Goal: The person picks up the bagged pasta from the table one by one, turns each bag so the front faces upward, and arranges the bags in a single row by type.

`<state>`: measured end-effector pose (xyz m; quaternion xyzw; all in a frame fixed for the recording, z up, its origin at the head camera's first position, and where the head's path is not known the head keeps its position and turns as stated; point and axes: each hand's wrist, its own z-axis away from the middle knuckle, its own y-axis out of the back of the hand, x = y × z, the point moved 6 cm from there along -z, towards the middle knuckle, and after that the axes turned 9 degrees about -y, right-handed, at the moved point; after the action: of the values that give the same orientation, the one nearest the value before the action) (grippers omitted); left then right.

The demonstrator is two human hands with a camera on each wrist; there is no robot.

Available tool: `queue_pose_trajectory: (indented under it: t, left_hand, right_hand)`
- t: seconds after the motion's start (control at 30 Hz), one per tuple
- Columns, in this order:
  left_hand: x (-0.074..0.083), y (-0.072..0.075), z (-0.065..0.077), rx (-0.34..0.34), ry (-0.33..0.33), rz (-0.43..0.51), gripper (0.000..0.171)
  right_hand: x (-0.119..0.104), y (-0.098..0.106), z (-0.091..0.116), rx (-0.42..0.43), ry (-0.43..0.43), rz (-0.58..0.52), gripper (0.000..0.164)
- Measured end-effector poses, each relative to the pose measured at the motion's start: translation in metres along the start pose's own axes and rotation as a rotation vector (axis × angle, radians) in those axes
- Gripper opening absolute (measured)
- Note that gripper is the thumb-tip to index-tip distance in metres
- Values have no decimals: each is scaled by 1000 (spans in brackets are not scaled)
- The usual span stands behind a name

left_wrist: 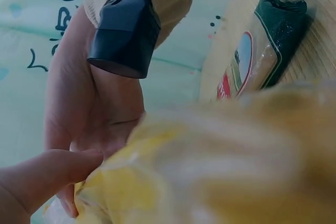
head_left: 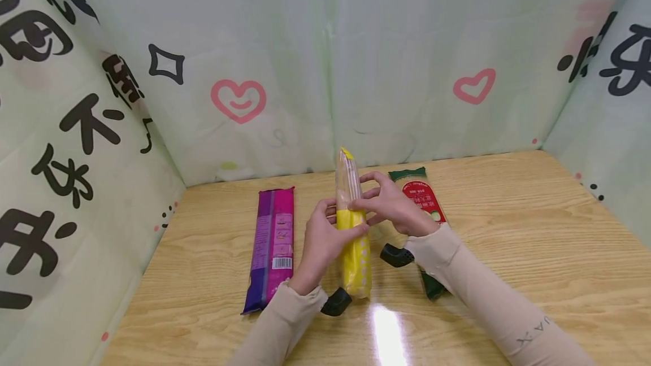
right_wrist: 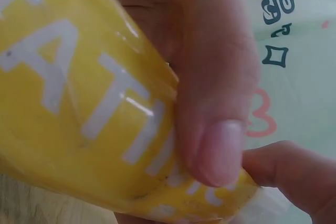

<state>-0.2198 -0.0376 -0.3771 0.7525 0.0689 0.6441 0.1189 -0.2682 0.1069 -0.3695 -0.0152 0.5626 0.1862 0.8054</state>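
Observation:
Between both hands is a long, narrow plastic packet point(head_left: 354, 253), yellow in its lower part and see-through toward the top, with thin pale strips inside. My left hand point(head_left: 322, 242) grips it from the left around the middle, thumb across the front. Slightly higher, my right hand point(head_left: 396, 208) pinches it from the right. White letters run along the yellow film point(right_wrist: 100, 87) in the right wrist view, where the left thumb point(right_wrist: 215, 129) presses on it. In the left wrist view the packet is close and blurred, with the right hand point(left_wrist: 100, 93) beyond it.
A purple and pink packet point(head_left: 274, 242) with a barcode lies left on the wooden table point(head_left: 534, 230). Right, a green-ended packet with a red label point(head_left: 422, 196) lies partly under the right forearm. Printed cloth walls point(head_left: 396, 72) enclose the table's back and sides.

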Motion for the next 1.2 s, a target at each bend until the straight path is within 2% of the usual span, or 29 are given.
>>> queue_pose_trajectory:
  t: [0.1,0.4,0.67,0.87,1.07,1.2]
  left_hand:
    - [1,0,0,6,-28,-13,69]
    - [4,-3,0,-9,-41,19,64]
    - [-5,-1,0,-3,1,197,62]
    - [-7,1,0,-18,4,217,63]
    - [-11,5,-3,-19,53,249,63]
    - [-11,8,-3,-26,61,271,63]
  right_hand:
    - [0,-1,1,-13,2,-1,71]
    - [-2,2,8,-30,-4,40,73]
    - [-5,4,10,-51,13,21,74]
    - [-6,4,10,-72,24,20,73]
    - [-9,3,11,-80,32,44,70]
    - [-9,3,11,-79,33,83,70]
